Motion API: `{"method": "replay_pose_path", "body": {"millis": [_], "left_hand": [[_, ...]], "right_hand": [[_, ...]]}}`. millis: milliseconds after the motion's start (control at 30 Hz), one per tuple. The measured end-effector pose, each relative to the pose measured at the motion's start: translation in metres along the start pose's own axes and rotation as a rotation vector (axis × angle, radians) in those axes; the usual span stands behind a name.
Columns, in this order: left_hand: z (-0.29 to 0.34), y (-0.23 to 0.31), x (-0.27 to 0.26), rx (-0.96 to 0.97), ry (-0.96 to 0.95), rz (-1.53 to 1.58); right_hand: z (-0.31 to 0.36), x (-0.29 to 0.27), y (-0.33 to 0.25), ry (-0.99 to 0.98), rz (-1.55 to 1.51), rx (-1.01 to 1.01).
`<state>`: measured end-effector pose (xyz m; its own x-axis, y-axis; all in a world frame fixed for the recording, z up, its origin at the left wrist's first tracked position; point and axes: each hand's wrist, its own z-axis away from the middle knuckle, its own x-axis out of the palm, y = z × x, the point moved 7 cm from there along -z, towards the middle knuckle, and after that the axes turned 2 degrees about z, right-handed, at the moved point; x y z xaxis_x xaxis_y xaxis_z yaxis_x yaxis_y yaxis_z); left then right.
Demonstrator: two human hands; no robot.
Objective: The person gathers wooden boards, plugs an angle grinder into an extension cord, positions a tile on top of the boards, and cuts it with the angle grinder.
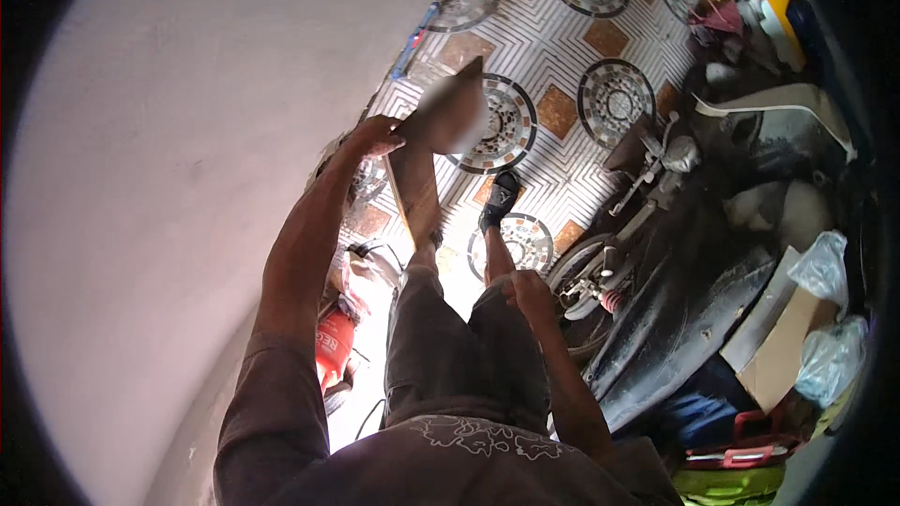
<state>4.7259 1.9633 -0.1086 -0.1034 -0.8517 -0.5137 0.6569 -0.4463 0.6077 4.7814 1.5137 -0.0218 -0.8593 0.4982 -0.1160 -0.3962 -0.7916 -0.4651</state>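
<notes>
In the head view, my left hand (380, 138) is closed on the upper left edge of a flat brown wooden board (413, 189). The board slants down in front of my legs, its low end by my left foot, and part of its upper end is blurred. My right hand (530, 295) is closed beside my right knee, against the dark shorts (506, 337). What its fingers hold, if anything, is hidden. A black sandal (502, 195) is on my right foot, on the patterned tile floor (553, 112).
A plain pale wall (187, 150) rises along the left. On the right stands a dusty motorbike (656, 178), partly under a dark cover (684, 337). Cardboard (783, 342) and plastic bags (834, 356) lie behind it. A red bag (334, 349) sits by the wall, and a blue tool (412, 42) lies farther along.
</notes>
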Motion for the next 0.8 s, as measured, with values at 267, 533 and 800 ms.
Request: {"method": "replay_pose_path", "body": {"millis": [267, 533, 800], "left_hand": [[0.038, 0.080, -0.014, 0.124, -0.291, -0.327], [0.030, 0.068, 0.008, 0.206, -0.378, -0.383], [-0.050, -0.034, 0.060, 0.277, -0.543, -0.279]], "right_hand": [[-0.069, -0.012, -0.160, 0.287, 0.765, -0.885], [-0.116, 0.013, -0.172, 0.090, 0.649, -0.753], [-0.130, 0.086, 0.046, -0.068, 0.411, -0.522]]}}
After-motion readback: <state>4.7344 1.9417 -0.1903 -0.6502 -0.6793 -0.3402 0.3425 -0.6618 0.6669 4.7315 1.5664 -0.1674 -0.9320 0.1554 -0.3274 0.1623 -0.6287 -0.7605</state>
